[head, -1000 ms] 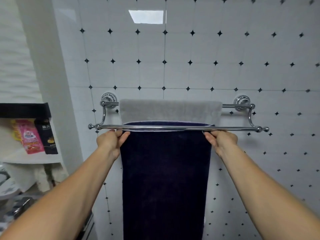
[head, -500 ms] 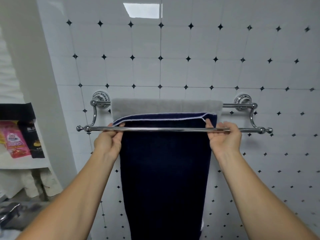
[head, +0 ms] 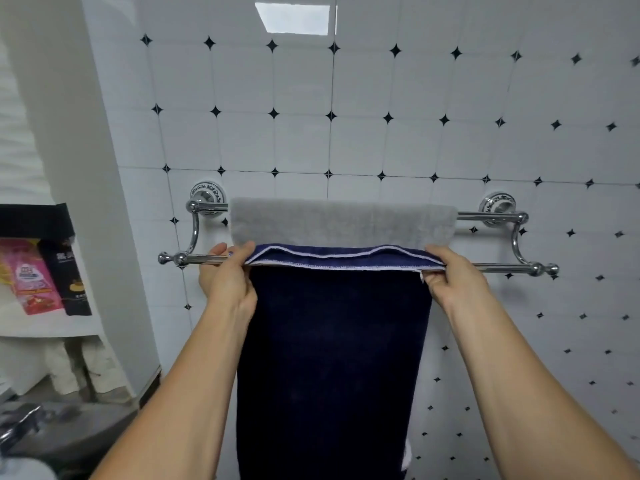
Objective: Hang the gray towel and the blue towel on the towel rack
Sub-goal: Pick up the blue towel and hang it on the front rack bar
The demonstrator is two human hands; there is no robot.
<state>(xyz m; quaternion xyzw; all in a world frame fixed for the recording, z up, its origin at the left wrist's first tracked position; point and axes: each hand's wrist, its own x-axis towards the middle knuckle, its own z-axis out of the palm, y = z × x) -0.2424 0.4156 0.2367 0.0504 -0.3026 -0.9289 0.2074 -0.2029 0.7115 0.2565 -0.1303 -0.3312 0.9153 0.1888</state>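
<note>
At far left I see a white shelf [head: 41, 325] carrying a pink packet [head: 33, 277] and, just beside it, a black packet [head: 71, 275], both upright. Next comes the chrome towel rack [head: 204, 258], a two-bar fixture mounted on white wall tiles [head: 381, 98] with small black diamond insets. The left hand [head: 227, 278] meets the front bar near its left end; its fingers are closed on the upper left corner of the blue towel [head: 332, 358], thumb on top of the fold. The blue towel is draped over the front bar, its white-stitched hem folded across the top and its long panel hanging straight down between my forearms. Directly behind and above it, the gray towel [head: 343, 221] lies over the rear bar, spread flat, its lower edge hidden by the blue fold. The right hand [head: 453, 277] pinches the blue towel's upper right corner, fingers closed around the cloth at the front bar. Beyond it, the rack's right bracket and ball end stand bare.
</note>
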